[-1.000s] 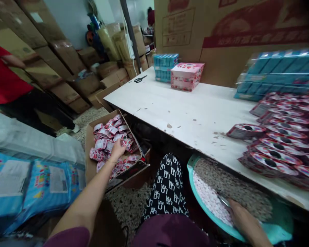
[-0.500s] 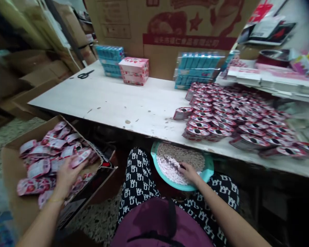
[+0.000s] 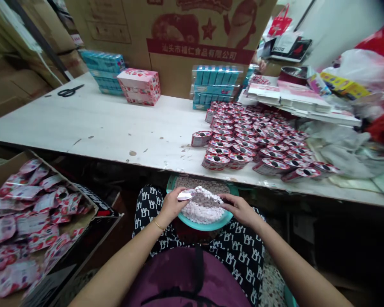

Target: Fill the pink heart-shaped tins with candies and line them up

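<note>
Over the teal basin, my left hand is closed on a small pink-and-white pouch. My right hand faces it across the basin, its fingers pinched round something I cannot make out, with a dark bit at the fingertips. A raised row of white pellets stretches between the pouch and my right fingertips. Loose white pellets fill the near part of the basin, and greyish ones lie at its far side. The basin rests at my lap, partly under the table edge.
A carton of strawberry-print pouches stands at my left. On the white table stand rows of similar oval-topped pouches, blue packs, a strawberry-print box and scissors. Flat printed card stacks sit at right.
My left hand has come from the carton to the basin with a pouch. The right hand has lifted from the pellets, raising some. The view has turned right.
</note>
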Demonstrator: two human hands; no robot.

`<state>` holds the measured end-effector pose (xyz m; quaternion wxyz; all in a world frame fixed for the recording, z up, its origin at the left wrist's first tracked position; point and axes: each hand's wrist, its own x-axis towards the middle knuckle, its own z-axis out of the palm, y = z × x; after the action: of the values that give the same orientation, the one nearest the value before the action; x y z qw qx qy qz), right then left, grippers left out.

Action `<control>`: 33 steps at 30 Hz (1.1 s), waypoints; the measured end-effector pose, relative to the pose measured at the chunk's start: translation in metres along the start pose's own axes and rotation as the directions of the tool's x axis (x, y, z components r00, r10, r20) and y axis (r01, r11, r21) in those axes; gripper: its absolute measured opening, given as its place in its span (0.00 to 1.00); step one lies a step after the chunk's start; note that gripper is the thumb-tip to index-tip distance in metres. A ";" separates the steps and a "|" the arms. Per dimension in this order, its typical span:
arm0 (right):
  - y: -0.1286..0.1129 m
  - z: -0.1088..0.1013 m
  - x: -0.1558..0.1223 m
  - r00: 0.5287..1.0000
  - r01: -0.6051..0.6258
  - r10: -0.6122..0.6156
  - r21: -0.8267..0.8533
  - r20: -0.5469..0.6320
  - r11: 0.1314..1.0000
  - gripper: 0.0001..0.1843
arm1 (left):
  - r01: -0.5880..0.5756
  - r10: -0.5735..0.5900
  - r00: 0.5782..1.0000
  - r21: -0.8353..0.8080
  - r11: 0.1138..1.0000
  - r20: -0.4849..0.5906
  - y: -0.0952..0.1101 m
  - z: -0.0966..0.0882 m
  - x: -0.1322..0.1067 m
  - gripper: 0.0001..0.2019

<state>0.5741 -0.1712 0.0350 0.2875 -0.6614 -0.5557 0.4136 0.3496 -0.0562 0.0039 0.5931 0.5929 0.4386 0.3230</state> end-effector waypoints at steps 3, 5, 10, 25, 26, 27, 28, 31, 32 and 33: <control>-0.005 -0.011 -0.008 1.000 -0.016 0.015 -0.044 -0.007 0.999 0.20 | 0.211 -0.225 0.974 -0.242 0.947 -0.029 -0.007 0.021 0.010 0.14; -0.007 -0.015 -0.011 1.000 -0.020 0.019 -0.084 -0.010 0.996 0.19 | 0.388 -0.431 0.902 -0.485 0.784 0.025 -0.012 0.030 0.015 0.09; -0.020 -0.019 -0.010 0.998 -0.051 0.055 -0.358 0.000 0.932 0.18 | 0.501 -0.597 0.768 -0.798 0.335 0.232 -0.020 0.041 0.021 0.04; -0.081 -0.002 0.012 0.999 0.020 0.019 -0.809 0.038 0.588 0.15 | 0.486 -0.644 0.745 -0.804 0.344 0.174 -0.031 0.035 0.016 0.05; -0.071 -0.004 0.009 0.999 0.000 0.032 -0.812 0.023 0.584 0.15 | 0.465 -0.616 0.771 -0.804 0.371 0.162 -0.029 0.030 0.015 0.05; -0.058 -0.006 0.007 0.998 -0.037 0.064 -0.804 0.001 0.593 0.15 | 0.442 -0.588 0.795 -0.807 0.391 0.150 -0.027 0.025 0.015 0.05; -0.044 -0.004 0.007 0.994 -0.084 0.109 -0.788 -0.022 0.609 0.16 | 0.418 -0.565 0.814 -0.813 0.406 0.136 -0.026 0.018 0.015 0.05; 0.001 0.020 0.018 0.965 -0.215 0.256 -0.713 -0.051 0.667 0.18 | 0.373 -0.558 0.825 -0.827 0.421 0.088 -0.024 -0.002 0.013 0.06; 0.013 0.034 0.025 0.958 -0.233 0.285 -0.686 -0.040 0.689 0.18 | 0.369 -0.570 0.818 -0.830 0.418 0.077 -0.024 -0.008 0.013 0.07; 0.022 0.049 0.034 0.955 -0.237 0.296 -0.660 -0.023 0.713 0.18 | 0.366 -0.584 0.809 -0.834 0.412 0.066 -0.024 -0.013 0.012 0.07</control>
<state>0.5436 -0.1470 -0.0151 -0.0489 -0.7749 -0.5755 0.2570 0.3393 -0.0418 -0.0203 0.8070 0.0564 0.4555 0.3717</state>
